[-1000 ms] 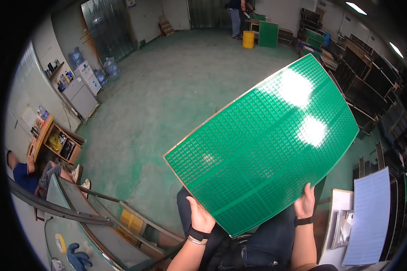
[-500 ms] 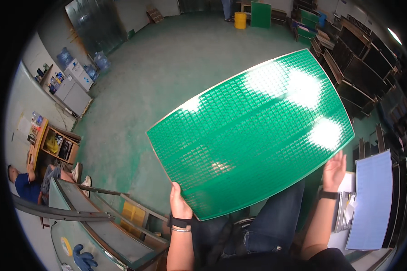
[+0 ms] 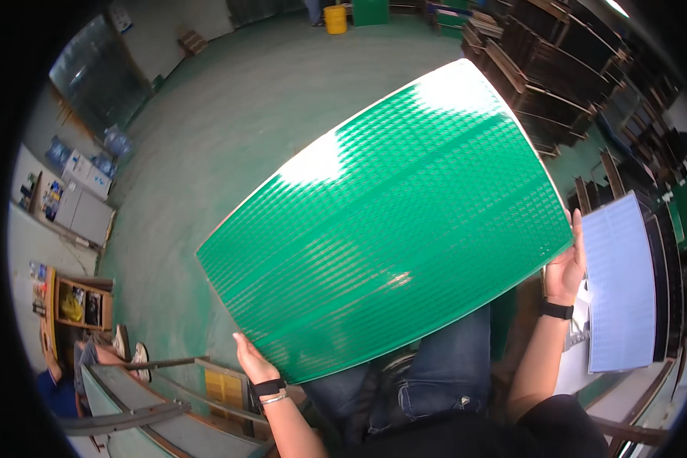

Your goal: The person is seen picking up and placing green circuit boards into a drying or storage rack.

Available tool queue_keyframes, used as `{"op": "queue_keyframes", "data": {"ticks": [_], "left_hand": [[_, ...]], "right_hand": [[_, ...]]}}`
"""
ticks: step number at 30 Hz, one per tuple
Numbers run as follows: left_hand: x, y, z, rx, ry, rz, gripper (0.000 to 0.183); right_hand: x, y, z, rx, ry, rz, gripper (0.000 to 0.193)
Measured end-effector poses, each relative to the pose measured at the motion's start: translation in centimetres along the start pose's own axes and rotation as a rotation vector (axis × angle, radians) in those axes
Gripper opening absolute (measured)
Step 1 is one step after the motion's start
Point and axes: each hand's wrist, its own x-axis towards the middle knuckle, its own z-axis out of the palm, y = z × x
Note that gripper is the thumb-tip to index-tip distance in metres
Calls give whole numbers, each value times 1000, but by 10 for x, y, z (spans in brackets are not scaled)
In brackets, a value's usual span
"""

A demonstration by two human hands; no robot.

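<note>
A large glossy green panel [image 3: 389,252] with a fine grid pattern and a thin pale edge is held up in front of me, tilted, its far right corner raised. Bright glare covers parts of its far side. At the near left edge my left hand [image 3: 256,363] grips it, the thumb along the edge and the other fingers hidden behind. My right hand [image 3: 566,269] is closed around the near right corner, fingers up along the side. Dark bands are on both wrists.
A pale blue panel [image 3: 622,298] leans at the right beside dark stacked frames [image 3: 557,61]. Metal rails [image 3: 133,418] and a workbench stand at the near left. A person [image 3: 57,393] sits beyond them. A yellow bucket [image 3: 334,20] stands far off on the green floor.
The green panel has shifted left and tilted, its glare moving. My left hand went left with it. My right hand, open beside the near edge before, has taken hold of the right corner.
</note>
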Motion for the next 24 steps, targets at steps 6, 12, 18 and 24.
{"op": "queue_keyframes", "data": {"ticks": [6, 12, 18, 24], "left_hand": [[5, -1, -3, 39, -56, -33, 46], [7, 16, -6, 131, -23, 22, 43], [12, 41, -2, 190, -114, 161, 37], [13, 49, 5, -165, -364, 266, 24]], "right_hand": [[-7, -8, 10, -118, -3, -32, 46], [8, -28, -11, -447, -149, 155, 50], [37, -53, -29, -843, -281, 310, 37], [67, -41, -52, -696, -255, 103, 22]]}}
